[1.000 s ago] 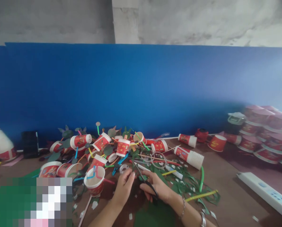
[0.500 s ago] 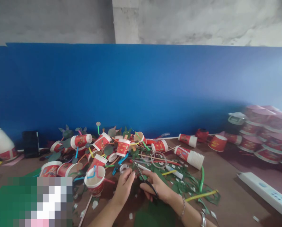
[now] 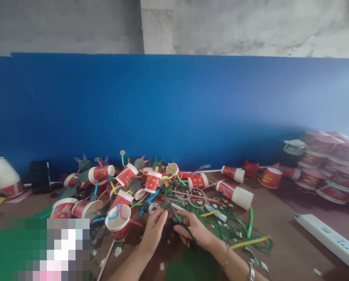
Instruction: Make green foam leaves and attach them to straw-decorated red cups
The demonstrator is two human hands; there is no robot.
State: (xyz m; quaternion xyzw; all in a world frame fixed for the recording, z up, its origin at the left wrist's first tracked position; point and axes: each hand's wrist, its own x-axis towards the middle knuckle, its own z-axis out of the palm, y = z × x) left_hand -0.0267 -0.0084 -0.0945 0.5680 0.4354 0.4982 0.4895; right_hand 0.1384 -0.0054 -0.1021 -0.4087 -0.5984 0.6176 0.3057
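Black scissors (image 3: 178,218) are gripped in my right hand (image 3: 192,228), with fingers through the handles and the blades pointing away and to the left. Beside the blades, my left hand (image 3: 155,226) is closed in a pinch, thumb against fingers; whatever it may hold is too small or hidden. A roll of clear tape (image 3: 154,208) lies just beyond the left fingertips. Left of that hand stands a red and white paper cup (image 3: 118,230) with bent straws in it. Dark green paper (image 3: 189,267) lies on the table below my hands.
Cups with straws and paper shapes (image 3: 127,174) are heaped at the back left. Nested cups (image 3: 234,194) lie right of centre, near green paper scraps (image 3: 230,230). A white power strip (image 3: 329,238) and stacked cups (image 3: 335,168) are at right. A blue panel (image 3: 174,105) stands behind.
The view has shifted very slightly. My hands and the scissors stay in nearly the same place.
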